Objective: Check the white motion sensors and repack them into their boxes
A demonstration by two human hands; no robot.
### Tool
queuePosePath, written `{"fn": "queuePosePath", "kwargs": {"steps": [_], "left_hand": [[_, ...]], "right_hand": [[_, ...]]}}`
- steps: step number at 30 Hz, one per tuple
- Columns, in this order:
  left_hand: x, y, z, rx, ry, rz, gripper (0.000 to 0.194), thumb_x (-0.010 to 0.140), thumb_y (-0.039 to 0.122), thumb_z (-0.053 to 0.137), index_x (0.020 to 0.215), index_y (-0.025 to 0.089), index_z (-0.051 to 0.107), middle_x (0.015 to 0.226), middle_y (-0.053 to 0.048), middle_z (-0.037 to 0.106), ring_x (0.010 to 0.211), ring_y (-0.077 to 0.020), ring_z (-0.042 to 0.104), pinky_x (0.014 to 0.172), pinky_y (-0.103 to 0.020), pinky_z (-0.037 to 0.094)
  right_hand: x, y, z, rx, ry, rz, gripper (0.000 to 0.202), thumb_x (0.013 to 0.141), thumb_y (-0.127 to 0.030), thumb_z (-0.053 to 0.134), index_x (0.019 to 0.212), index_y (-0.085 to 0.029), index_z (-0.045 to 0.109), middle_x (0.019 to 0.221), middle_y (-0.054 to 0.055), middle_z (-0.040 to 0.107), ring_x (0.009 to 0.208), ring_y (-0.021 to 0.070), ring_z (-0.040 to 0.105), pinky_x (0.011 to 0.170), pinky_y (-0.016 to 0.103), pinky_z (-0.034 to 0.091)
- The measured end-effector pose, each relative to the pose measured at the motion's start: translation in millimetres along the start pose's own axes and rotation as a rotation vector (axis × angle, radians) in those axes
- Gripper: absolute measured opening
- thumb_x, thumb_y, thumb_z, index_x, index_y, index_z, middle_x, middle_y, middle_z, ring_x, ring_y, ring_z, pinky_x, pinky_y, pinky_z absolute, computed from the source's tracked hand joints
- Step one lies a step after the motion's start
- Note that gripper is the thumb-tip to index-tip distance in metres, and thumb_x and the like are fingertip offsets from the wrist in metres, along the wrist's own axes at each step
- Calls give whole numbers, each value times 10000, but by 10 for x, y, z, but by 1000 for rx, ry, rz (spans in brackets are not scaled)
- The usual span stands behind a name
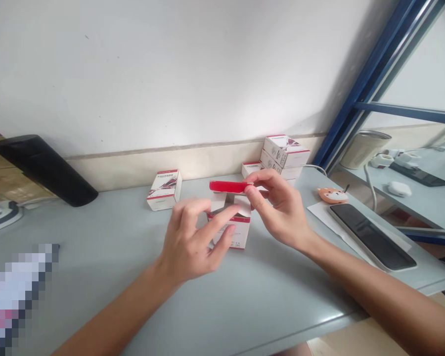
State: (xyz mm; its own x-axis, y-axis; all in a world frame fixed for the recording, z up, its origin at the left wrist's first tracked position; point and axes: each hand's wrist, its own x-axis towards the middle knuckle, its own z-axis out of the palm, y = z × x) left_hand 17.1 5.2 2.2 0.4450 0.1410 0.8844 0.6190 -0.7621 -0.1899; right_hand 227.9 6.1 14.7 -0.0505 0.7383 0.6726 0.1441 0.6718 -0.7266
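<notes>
Beneath a pale wall (170, 74), we have a grey-green surface (133, 306) in front of us. Our right hand (284, 212) grips the right end of a red strip (227, 187) between thumb and forefinger. The strip's long axis runs left to right, nearly level, just above and beyond the mouth of the open box (239, 232); we cannot tell whether it is part of the lid. Our right hand is the nearer one to it. Our left hand (189, 242) has its fingers open and spread, the forefinger reaching across the mouth from the left and the thumb by the front face; whether either touches the box, we cannot tell.

Counting outward, we see one open box between our hands, one closed box (165, 190) to its left near the wall, and at least three in the cluster (286, 150) beyond our right hand, partly hidden. On the right lie one phone (373, 237), one paper sheet (330, 222) under it and one orange animal-shaped item (332, 195). One black object (48, 170) leans at far left.
</notes>
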Motion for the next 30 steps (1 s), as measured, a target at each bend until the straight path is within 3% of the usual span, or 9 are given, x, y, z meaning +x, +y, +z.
{"fn": "queuePosePath", "kwargs": {"steps": [5,11,20,24,27,30], "left_hand": [[-22,-11,18,-58,-48,25,514,866,110,670,1362,246,650,1139,-74,711,1039,-264,633,924,-418,546],[-8,-24,15,-89,-47,37,537,837,43,651,1347,212,659,1110,-62,769,1053,-267,662,904,-413,560],[-43,-33,10,-152,-67,-44,538,888,47,548,1382,239,635,1175,-77,747,1117,-278,660,949,-446,573],[-124,-123,36,-147,101,-4,526,881,18,524,1341,242,648,1185,-98,665,1035,-245,678,871,-404,609],[-121,-143,40,-125,213,-93,466,892,61,564,1308,260,633,1177,-99,599,1024,-244,668,837,-410,616],[-92,-122,44,-192,128,-230,456,931,110,596,1366,245,582,1272,-121,619,1204,-283,634,974,-476,593]], "right_hand": [[0,19,3,-23,8,-4,115,1021,-372,678,1055,-262,692,1027,40,705,934,175,677,722,299,593],[2,16,4,-55,5,-24,105,1022,-362,676,1054,-263,691,1030,39,710,950,177,678,736,300,590],[15,24,-19,-105,-52,-97,54,1034,-307,646,1055,-262,667,1019,41,700,948,186,658,724,319,570],[35,43,-39,-134,-79,-161,34,1031,-266,637,1051,-261,664,1009,49,698,939,200,648,735,355,565],[51,49,-57,-140,-104,-208,51,1019,-225,642,1046,-261,666,993,51,701,913,206,642,760,388,565],[59,49,-79,-137,-137,-241,92,1004,-181,637,1034,-263,666,995,47,699,929,210,639,811,413,560]]}}
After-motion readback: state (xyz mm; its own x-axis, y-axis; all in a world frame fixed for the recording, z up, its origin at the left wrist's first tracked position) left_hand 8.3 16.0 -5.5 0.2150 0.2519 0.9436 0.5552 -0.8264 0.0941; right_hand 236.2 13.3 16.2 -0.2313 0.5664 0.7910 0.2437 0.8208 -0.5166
